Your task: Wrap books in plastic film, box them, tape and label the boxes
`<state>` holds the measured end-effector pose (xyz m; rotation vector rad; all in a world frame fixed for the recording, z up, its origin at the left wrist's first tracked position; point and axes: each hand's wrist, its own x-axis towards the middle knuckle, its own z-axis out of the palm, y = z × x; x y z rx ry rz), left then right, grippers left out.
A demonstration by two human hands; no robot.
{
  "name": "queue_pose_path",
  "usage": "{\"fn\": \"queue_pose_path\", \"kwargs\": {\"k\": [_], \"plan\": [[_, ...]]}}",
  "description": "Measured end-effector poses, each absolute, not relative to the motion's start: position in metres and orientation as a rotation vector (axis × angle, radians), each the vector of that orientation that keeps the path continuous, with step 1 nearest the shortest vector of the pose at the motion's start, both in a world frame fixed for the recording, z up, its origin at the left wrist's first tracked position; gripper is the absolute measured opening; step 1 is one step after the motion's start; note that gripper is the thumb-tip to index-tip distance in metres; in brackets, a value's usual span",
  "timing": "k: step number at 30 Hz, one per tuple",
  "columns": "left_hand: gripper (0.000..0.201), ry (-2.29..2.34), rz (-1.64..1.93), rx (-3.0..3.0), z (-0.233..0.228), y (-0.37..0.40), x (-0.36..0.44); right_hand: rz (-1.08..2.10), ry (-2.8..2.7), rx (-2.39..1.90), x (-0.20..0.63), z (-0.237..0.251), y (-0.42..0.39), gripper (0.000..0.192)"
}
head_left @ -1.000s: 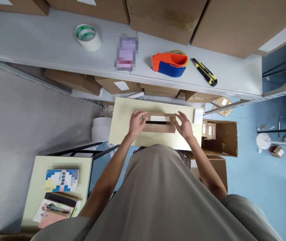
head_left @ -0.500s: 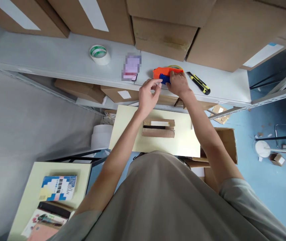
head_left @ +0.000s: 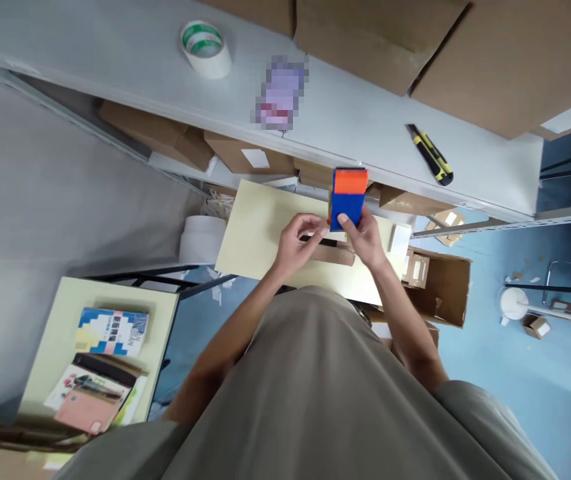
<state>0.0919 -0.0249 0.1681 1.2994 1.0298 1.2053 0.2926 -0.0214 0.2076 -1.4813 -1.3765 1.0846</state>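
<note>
Torso: grey shirt (head_left: 315, 393) fills the lower frame, both forearms reaching forward over it.
Side table: low pale table (head_left: 55, 347) at lower left, carrying a blue-and-white book (head_left: 113, 331) and a pink booklet (head_left: 85, 412).
Left hand: left hand (head_left: 298, 243) over the work table, fingers curled, thumb and forefinger pinched together at the lower edge of the dispenser; what they pinch is too small to tell.
Right hand: right hand (head_left: 365, 240) closed around the base of the tape dispenser (head_left: 348, 199), holding it upright, orange part on top, blue part below.
Package: flat cardboard package (head_left: 333, 253) lies on the cream work table (head_left: 255, 233), just under both hands, mostly hidden by them.
Open carton: brown carton (head_left: 445, 287) beside the table's right end.
Shelf: grey shelf (head_left: 115, 73) beyond the table; a roll of tape (head_left: 205, 48) at left, a yellow-and-black utility knife (head_left: 430, 155) at right.
Far: large cardboard boxes (head_left: 490, 53) stacked at the back of the shelf.
</note>
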Motion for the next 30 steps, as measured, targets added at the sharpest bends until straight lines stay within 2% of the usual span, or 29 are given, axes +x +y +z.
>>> {"fn": "queue_pose_path", "kwargs": {"k": [4, 9, 19, 26, 30], "plan": [[0.051, 1.059, 1.137, 1.255, 0.153, -0.056, 0.085, 1.295, -1.12, -1.446, 0.263, 0.179, -0.061, 0.075], [0.049, 1.116, 1.061, 1.231, 0.143, -0.064, 0.073, 1.371, -1.056, -1.49, 0.25, 0.161, -0.072, 0.069], [0.039, 1.174, 0.882, 1.441, 0.142, -0.058, 0.045, 1.389, -1.259, -1.565, 0.246, 0.138, -0.076, 0.077], [0.065, 1.162, 0.79, 1.122, 0.145, -0.018, 0.014, 1.385, -1.592, -1.557, 0.262, 0.145, -0.083, 0.07], [0.062, 1.067, 0.764, 1.098, 0.157, 0.0, 0.007, 1.426, -1.699, -1.554, 0.267, 0.154, -0.085, 0.069]]}}
